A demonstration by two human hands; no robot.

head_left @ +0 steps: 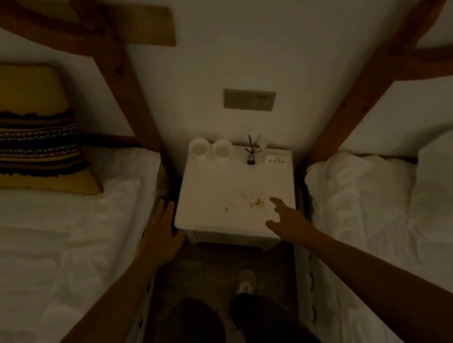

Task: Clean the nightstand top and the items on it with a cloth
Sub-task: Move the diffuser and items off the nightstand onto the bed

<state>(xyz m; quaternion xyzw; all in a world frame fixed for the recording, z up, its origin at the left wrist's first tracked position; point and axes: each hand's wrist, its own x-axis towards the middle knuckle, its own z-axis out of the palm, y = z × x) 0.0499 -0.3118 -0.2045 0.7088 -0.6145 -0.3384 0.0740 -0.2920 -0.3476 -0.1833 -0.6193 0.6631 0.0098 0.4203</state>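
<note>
A white nightstand point(216, 190) stands against the wall between two beds in dim light. Two white cups point(210, 150) sit side by side at its back left corner. A small dark stand with thin twigs point(250, 152) and a flat white card or box point(277, 160) are at the back right. Crumbs and a brownish stain point(255, 203) mark the front of the top. My left hand point(161, 232) is open, fingers straight, beside the nightstand's front left corner. Over the front right edge my right hand point(284, 215) reaches with fingers spread and holds nothing. No cloth is in view.
A bed with white linen and a yellow striped pillow point(15, 136) is on the left. Another white bed point(396, 203) is on the right. Wooden beams point(118, 78) cross the wall, and a switch plate point(249, 99) sits above the nightstand. My legs and a shoe point(244, 282) fill the narrow floor gap.
</note>
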